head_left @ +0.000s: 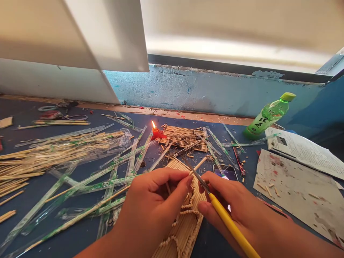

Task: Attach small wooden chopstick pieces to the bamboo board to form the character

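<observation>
My left hand [156, 200] is closed in a pinch on a short wooden stick [198, 165] that points up and to the right. My right hand [231, 204] is wrapped round a yellow-handled craft knife [228, 222]; its thin blade [197, 177] lies against the stick near my left fingertips. Both hands hover over a flat panel of glued wooden sticks [185, 225] with beaded edging, lying on the dark blue table [80, 229].
A lit red candle [156, 132] burns beside a second stick mat [185, 138]. Chopsticks and clear wrappers [67, 150] cover the left. A green bottle [267, 116], papers [295, 186] and a phone [227, 172] lie at right. White boards [80, 53] lean against the wall.
</observation>
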{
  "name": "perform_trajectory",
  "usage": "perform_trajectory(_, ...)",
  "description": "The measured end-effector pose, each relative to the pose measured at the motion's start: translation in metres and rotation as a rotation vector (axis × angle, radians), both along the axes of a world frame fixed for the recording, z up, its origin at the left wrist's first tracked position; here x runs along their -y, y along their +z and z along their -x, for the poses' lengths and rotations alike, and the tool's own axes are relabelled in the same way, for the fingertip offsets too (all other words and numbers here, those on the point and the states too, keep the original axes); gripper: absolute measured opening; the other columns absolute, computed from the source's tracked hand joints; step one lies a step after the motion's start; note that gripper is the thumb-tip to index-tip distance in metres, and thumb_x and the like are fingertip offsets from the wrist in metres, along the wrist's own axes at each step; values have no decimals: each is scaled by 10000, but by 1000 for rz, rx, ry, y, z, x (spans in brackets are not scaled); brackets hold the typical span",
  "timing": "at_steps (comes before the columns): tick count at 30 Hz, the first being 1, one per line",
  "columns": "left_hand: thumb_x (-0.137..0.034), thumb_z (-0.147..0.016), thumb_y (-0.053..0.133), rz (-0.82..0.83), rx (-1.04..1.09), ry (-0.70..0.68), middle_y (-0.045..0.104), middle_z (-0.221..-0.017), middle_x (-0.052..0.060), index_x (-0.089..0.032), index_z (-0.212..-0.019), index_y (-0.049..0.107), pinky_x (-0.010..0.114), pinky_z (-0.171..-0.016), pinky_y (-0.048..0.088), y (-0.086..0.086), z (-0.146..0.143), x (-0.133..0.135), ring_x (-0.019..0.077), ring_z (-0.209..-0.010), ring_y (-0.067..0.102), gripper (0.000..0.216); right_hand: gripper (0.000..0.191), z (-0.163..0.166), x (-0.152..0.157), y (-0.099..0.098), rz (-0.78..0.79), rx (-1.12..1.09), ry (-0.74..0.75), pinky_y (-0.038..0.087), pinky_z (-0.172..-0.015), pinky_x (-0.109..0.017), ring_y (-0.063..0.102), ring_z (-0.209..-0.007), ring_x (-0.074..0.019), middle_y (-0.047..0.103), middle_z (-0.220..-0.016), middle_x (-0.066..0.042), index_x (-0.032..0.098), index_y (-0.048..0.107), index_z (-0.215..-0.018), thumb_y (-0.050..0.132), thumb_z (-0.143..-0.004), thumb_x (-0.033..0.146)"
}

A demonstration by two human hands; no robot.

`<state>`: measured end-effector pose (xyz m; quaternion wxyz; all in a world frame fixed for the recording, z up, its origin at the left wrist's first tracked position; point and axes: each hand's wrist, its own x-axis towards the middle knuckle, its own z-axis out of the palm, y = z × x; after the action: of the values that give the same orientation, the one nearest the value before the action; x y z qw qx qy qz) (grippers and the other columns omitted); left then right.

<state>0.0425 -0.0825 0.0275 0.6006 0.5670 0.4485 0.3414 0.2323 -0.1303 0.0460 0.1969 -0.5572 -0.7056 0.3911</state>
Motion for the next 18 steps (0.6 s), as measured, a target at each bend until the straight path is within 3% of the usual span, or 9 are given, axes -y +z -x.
perform_trajectory(3, -284, -821, 753, -43, -31, 17, 768, -760, 31, -226, -827, 798, 224, -605, 528, 1, -2, 1, 174, -680, 657, 74, 198, -2, 3, -6, 25, 49, -9, 353, -554, -247, 473, -631, -116, 583, -760, 49, 246, 497, -892, 504, -995, 414)
perform_trajectory(7, -286, -800, 769, -34, -45, 31, 718, -663, 20, -212, -763, 790, 183, -473, 439, 4, -4, 0, 123, -557, 561, 86, 157, -4, 5, -7, 5, 29, -6, 335, -559, -245, 435, -612, -106, 570, -747, 65, 247, 507, -888, 544, -980, 370)
perform_trajectory(13, -378, -861, 726, 250, 178, -51, 680, -692, 17, -196, -879, 738, 163, -408, 297, -4, -1, -4, 44, -430, 408, 184, 228, -8, -2, -1, 109, -58, -38, 347, -568, -233, 418, -656, -116, 516, -757, 48, 233, 537, -924, 550, -972, 456)
perform_trajectory(18, -374, -937, 645, 472, 382, -173, 372, -444, -86, -164, -805, 685, 176, -403, 150, -10, 1, -11, 22, -386, 179, 251, 253, -17, -8, 8, 232, -232, 32, 426, -641, -242, 472, -707, -124, 529, -822, 24, 224, 548, -1019, 531, -983, 474)
